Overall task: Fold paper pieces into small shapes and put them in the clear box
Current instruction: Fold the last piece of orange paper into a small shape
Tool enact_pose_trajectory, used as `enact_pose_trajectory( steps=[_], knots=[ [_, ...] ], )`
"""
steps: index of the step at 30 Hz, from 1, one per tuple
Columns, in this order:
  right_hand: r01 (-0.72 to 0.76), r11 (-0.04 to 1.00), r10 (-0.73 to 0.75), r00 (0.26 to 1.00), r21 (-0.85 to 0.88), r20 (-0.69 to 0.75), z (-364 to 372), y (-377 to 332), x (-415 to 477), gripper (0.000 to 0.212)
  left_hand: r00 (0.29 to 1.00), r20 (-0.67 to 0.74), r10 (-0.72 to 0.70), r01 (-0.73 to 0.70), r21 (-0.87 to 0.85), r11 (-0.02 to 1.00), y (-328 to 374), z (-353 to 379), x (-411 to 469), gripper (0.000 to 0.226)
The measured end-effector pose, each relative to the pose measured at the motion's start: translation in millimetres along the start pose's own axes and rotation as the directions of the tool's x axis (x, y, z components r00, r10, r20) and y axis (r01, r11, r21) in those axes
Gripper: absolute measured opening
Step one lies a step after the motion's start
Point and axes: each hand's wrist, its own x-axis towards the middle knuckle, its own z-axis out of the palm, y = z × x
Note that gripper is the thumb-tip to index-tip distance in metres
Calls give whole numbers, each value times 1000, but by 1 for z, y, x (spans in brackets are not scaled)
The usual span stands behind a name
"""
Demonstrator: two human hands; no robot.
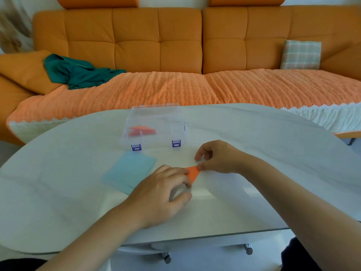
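two hands, left hand [166, 190] and right hand [218, 157], pinch orange paper [193, 173] at centre frame, mid-fold; next, likely crease, then clear box [154, 128].

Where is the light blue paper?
Head view: light blue paper lies flat on the table, left of centre, between the clear box and the left hand.

Head-worn wide view, forward and down, close over the table [254, 133]

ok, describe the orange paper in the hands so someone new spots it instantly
Find the white table before the orange sofa. Right of the blue sheets, the left hand and right hand hold a small orange paper. The other orange pieces sit inside the clear box; this one is outside.
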Motion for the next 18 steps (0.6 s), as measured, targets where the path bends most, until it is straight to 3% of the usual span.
enact_pose_trajectory(
  steps=[7, 11, 15, 18],
  knots=[
    [9, 1000, -9, 1000, -11, -17, 3, 0, -1, 12, 996, -83, -42, 52, 116, 992, 8, 5, 35, 37],
    [28, 999, -28, 999, -18, -28, 5, 2, -2, 7, 994, -99, -35, 44, 90, 995, 2, 7, 41, 26],
    [47, 997, -51, 997, -58, -66, 5, 4, -2, 30, 991, -130, 8, 9, 131, 991, -1, 7, 42, 17],
    [44, 997, -49, 995, -61, -83, 5, 5, -2, 36, 991, -129, -39, 48, 62, 997, -3, 8, 44, 20]
  ],
)
